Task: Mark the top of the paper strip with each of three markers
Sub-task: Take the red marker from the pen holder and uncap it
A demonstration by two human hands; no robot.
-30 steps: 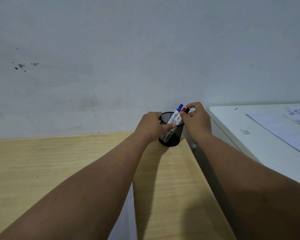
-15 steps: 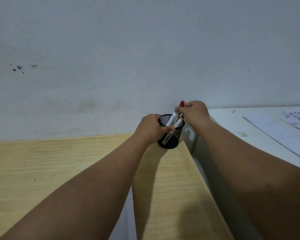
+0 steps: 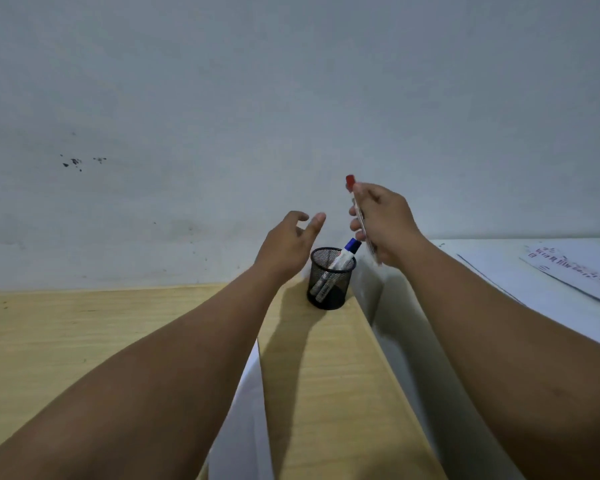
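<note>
A black mesh pen cup [image 3: 329, 285] stands at the far right corner of the wooden desk [image 3: 66, 334]. A blue-capped marker [image 3: 347, 251] leans inside it, with another marker partly hidden beside it. My right hand [image 3: 383, 225] is raised above and right of the cup, shut on a red-capped marker [image 3: 351, 184] held nearly upright. My left hand [image 3: 288, 244] hovers open just left of the cup, fingers spread, touching nothing. A white paper strip [image 3: 246, 410] lies on the desk under my left forearm, mostly hidden.
A white table [image 3: 499, 289] adjoins the desk on the right, slightly higher, carrying white sheets [image 3: 575, 268] with red printing. A plain grey-white wall [image 3: 291, 98] rises directly behind both surfaces.
My right hand has pulled the red-capped marker up out of the cup. My left hand has let go of the cup and lifted, opening its fingers.
</note>
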